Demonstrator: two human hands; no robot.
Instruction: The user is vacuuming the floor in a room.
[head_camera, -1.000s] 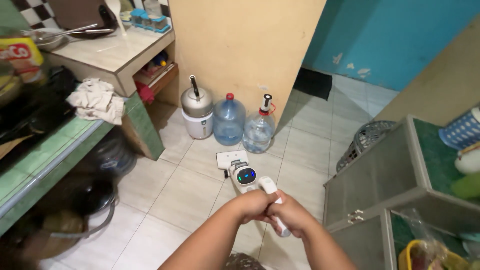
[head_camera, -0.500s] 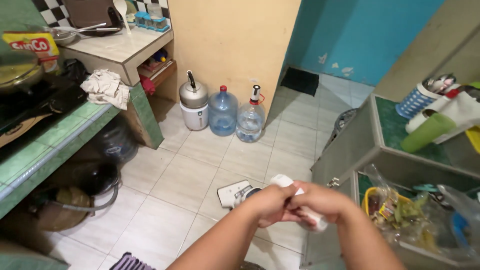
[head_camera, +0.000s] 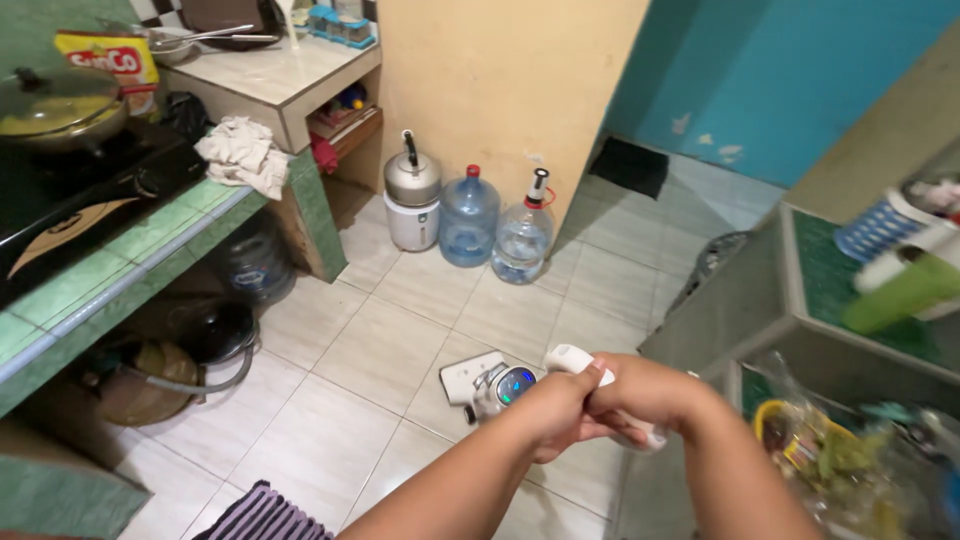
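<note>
While both hands met low over the tiled floor (head_camera: 380, 350), the left hand (head_camera: 555, 410) and right hand (head_camera: 640, 395) were clamped together on the white vacuum handle (head_camera: 572, 358). Its long axis ran from the fists down and away to the vacuum head (head_camera: 490, 383), which sat on the floor just left of the fingers. Water jugs (head_camera: 468, 222) stood well apart by the wall.
</note>
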